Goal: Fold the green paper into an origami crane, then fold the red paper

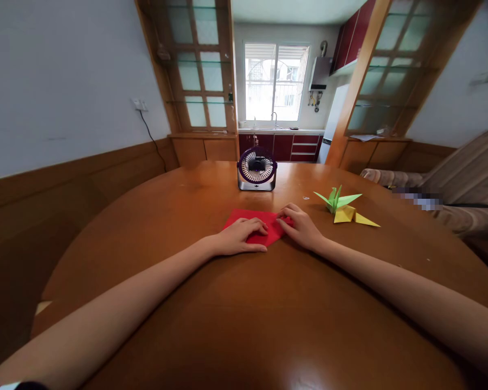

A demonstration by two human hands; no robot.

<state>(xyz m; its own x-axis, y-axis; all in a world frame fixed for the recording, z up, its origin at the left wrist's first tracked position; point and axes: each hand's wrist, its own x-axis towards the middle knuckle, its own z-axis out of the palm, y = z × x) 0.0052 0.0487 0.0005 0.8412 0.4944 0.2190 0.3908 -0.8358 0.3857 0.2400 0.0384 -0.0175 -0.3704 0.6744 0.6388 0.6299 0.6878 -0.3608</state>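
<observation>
Bare forearms run up from the bottom corners over the table [268, 325], a broad round top of glossy brown wood that throws back a soft glare near its front edge. Out where the arms meet lies the red paper [260, 223], a thin matte sheet folded flat to a pointed shape, sitting at mid-table just this side of the fan. The left hand [244, 238] is down on the paper's left part, palm low, fingers [255, 223] stretched forward and held close together, thumb lying along the near edge, pressing the sheet to the wood. The right hand [303, 226] comes in from the other side, fingers curled, their tips nipping the paper's right edge against the table; how much paper sits between them I cannot tell. Just behind the paper stands the fan [257, 169], small and squat, a dark purple ring around a pale grille with fine radial ribs. Off to the right of the right hand, apart from it, two folded paper birds touch each other: the green crane [336, 199] with sharp wings and spikes raised, and the yellow crane [352, 216] lying lower, one long point stretched right.
</observation>
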